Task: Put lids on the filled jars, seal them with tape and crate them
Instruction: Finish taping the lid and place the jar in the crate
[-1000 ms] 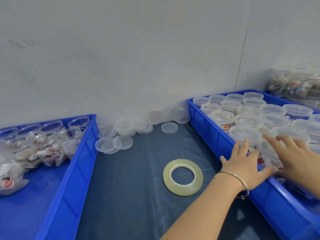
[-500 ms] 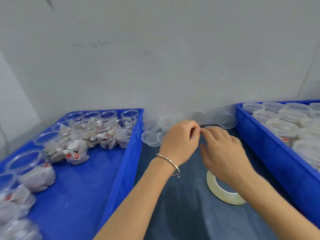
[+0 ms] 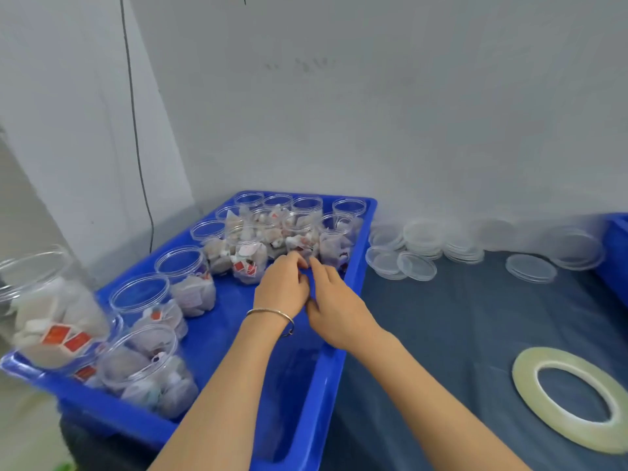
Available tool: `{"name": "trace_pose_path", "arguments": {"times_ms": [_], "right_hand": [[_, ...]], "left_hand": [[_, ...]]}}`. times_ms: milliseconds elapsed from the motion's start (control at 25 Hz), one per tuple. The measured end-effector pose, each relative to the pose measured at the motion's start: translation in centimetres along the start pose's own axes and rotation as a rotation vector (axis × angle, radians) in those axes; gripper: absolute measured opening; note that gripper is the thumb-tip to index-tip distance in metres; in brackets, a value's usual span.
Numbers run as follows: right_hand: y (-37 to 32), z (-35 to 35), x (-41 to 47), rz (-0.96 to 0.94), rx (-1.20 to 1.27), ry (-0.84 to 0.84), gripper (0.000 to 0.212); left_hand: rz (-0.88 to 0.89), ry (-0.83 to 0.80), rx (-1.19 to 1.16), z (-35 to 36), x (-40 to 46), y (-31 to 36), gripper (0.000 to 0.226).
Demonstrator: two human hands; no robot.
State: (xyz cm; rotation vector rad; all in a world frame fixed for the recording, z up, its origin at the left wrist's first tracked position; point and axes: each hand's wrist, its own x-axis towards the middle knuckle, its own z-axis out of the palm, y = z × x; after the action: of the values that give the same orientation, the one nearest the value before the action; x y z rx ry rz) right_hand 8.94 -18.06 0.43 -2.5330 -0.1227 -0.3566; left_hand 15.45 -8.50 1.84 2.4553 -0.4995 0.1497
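Nearest, at the lower right edge: flat roll of clear yellowish sealing tape lying on the dark blue cloth-covered desk, well apart from both hands and cut off by the frame. Lower left: clear round plastic jars stuffed with white sachets, lidless, blurred, standing inside the blue plastic crate. Mid-frame, over the crate's bare floor: left hand, bangle at the wrist, fingers curled; right hand just beside it, fingers loosely bent, tips of both hands meeting. Possibly something small pinched between them, possibly nothing; cannot tell, too blurred. Just beyond the fingertips, straight ahead and slightly left: cluster of open filled jars, upright, mouths up, nearest one touching or almost touching the left fingertips. Left hand marginally nearer, so likely first to take a jar. To the right of the crate, against the wall: stacks of clear round plastic lids, closer to the right hand, a sideways reach over the crate rim. Far right edge: corner of a second blue crate, contents out of view.
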Motion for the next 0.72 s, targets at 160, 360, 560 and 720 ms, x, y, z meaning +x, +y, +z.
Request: {"name": "trace_pose_path", "arguments": {"times_ms": [160, 360, 560, 720], "right_hand": [[0.6, 0.6, 0.1, -0.024, -0.109, -0.024, 0.062], [0.1, 0.3, 0.2, -0.004, -0.169, -0.082, 0.060], [-0.6, 0.6, 0.1, -0.005, -0.290, -0.133, 0.060], [-0.6, 0.7, -0.1, 0.023, -0.301, -0.155, 0.060]], "left_hand": [[0.100, 0.070, 0.083, -2.0, -2.0, 0.0, 0.019], [0.158, 0.267, 0.093, -4.8, -6.8, -0.6, 0.009], [0.059, 0.582, 0.304, -7.9, -8.2, -3.8, 0.018], [-0.094, 0.841, 0.423, -10.7, -8.6, -6.3, 0.032]]}}
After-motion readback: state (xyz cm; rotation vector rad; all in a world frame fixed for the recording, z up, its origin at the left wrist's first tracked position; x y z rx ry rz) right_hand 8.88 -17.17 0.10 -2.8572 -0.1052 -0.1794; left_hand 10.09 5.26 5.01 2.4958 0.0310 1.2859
